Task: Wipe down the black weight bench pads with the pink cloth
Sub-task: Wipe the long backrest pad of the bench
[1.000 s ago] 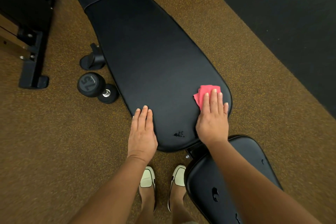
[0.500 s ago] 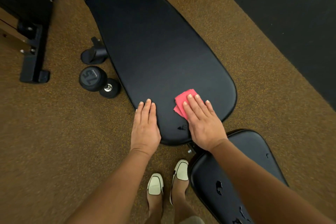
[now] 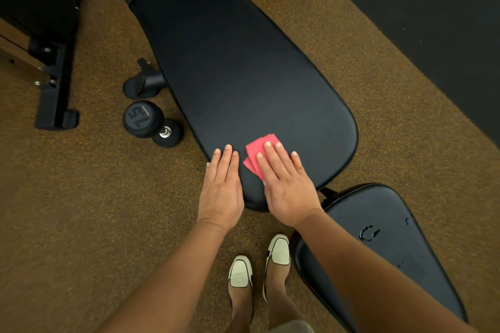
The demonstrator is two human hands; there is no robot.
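Pink cloth pressed flat under spread right hand at near end of long back pad; left hand laid flat, bracing edge. Wiping underway; seat pad judged untouched, firm sweeping strokes needed next.

Floor: brown speckled rubber gym floor carried everything.
Bench: long black padded vinyl back pad stood over it; shorter black seat pad sat beside its near end.
On back pad: folded pink cloth under flat right hand; left hand flat beside it.
On floor: black rubber dumbbell marked 15; 2 cream flat shoes.
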